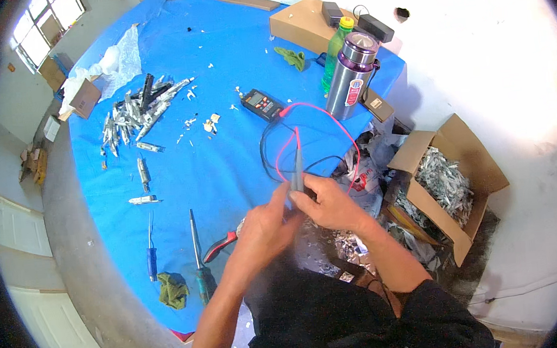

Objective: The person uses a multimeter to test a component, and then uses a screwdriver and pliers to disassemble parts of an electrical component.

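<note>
In front of my body, my two hands meet over the near right edge of the blue-covered table. My right hand (326, 201) is closed on a slim grey pointed piece (298, 166), tip upward. Smeared by motion, my left hand (267, 224) is closed beside its lower end; what its fingers hold is hidden. Just beyond the tip are a red test lead (284, 148) and a black one (265, 150). They run from a dark handheld meter (262, 105). Red-handled pliers (222, 245) lie beside my left wrist.
A pile of silvery elongated pieces (131, 113) lies on the blue tablecloth (217, 54). Nearer are a blue-handled screwdriver (152, 262), a green-handled screwdriver (201, 278) and a green cloth (172, 291). A thermos (351, 76) and green bottle (335, 58) stand right; a carton (479, 151) holds scraps.
</note>
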